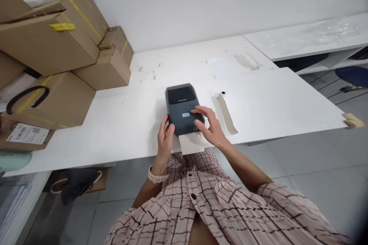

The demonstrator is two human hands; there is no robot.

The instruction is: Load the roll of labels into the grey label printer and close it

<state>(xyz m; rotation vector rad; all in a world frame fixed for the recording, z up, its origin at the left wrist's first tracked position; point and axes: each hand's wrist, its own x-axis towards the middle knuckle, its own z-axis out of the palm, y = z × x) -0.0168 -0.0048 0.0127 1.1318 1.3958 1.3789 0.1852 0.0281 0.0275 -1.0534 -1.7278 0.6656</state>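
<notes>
Currently, you have the dark grey device (pixel 181 107) near the front edge of the bench (pixel 273 107), well apart from both ends. Its black window (pixel 181 95) faces up at the rear, and a pale sheet (pixel 190 144) extends from its front end to the bench's front edge, seemingly past it.

Your left hand (pixel 165 141) has its thumb at the front left corner and its fingers partly curled along the left side; you cannot tell from this view how firmly it grips. Your right hand (pixel 211 124) is spread, loosely bent, over the right side, fingertips just beside the light panel (pixel 186 115). Whether they touch the casing is unclear.

To work the device well, brace it with the left hand so that it cannot slide toward the front edge. Apply light, straight-down fingertip pressure with the right. Keep both thumbs clear of the sheet, as dragging could crease it. Leave the unrolled strip (pixel 227 116), between the device and the bench's right end, outside your elbow's path.
</notes>
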